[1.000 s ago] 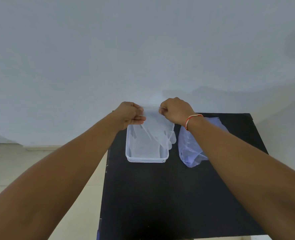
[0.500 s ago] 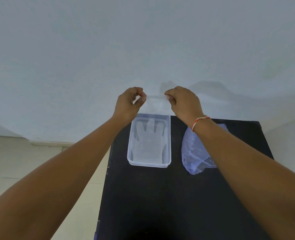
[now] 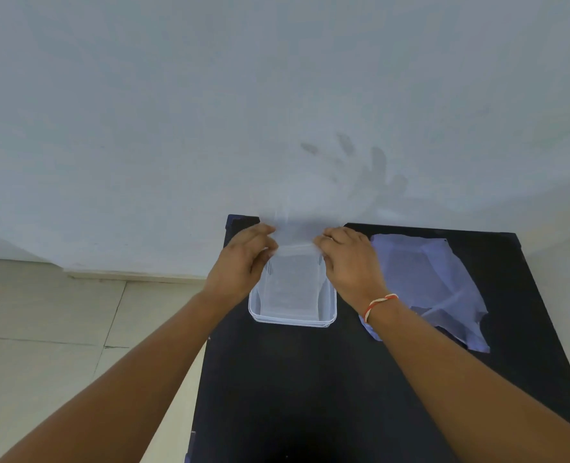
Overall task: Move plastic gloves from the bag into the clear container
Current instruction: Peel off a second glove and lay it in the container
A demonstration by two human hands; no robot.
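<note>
A clear rectangular container (image 3: 292,320) stands on the black table (image 3: 310,379). A thin see-through plastic glove (image 3: 292,279) lies inside it, its far end blurred above the far rim. My left hand (image 3: 243,262) pinches the glove's far left edge and my right hand (image 3: 347,262) pinches its far right edge, both over the container's far end. The bluish plastic bag (image 3: 427,279) lies flat on the table to the right of the container, partly behind my right wrist.
The table backs against a pale wall (image 3: 277,111). Its left edge drops off to a tiled floor (image 3: 59,329). A red and white thread band (image 3: 379,304) circles my right wrist.
Both hands have come down from above the container to its far rim, and the glove that hung between them now lies in the container.
</note>
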